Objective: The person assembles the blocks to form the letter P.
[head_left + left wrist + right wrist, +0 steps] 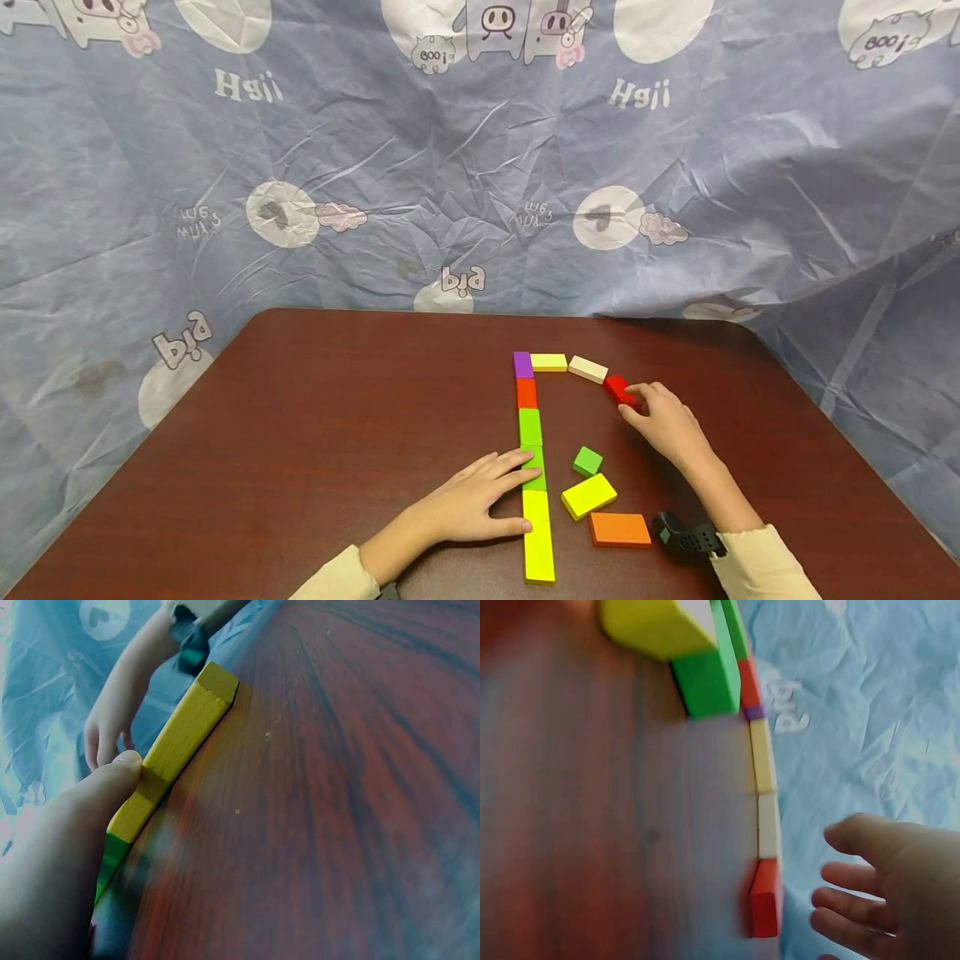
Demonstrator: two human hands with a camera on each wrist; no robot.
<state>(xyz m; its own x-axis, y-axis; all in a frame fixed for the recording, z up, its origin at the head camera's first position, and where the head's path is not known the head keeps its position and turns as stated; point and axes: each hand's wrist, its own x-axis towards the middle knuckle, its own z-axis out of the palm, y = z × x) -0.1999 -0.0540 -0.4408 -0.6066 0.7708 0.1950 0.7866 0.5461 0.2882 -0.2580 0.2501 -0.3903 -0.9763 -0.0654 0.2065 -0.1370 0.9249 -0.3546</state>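
Note:
A straight column of blocks runs up the head view: yellow blocks (537,546) nearest, then green blocks (530,427), an orange-red block (527,392) and a purple block (522,364). From the purple one, a pale yellow block (549,362), a cream block (588,369) and a red block (617,387) curve rightward. My left hand (472,500) lies with spread fingers over the column, fingertips on a green block and thumb at the yellow. Beside the red block is my right hand (667,421), its fingers loosely bent; the right wrist view shows a gap between them.
Loose blocks lie right of the column: a green cube (587,461), a yellow block (589,496) and an orange block (620,530). The dark red-brown table (337,417) ends at a patterned blue cloth (450,150) hanging behind it.

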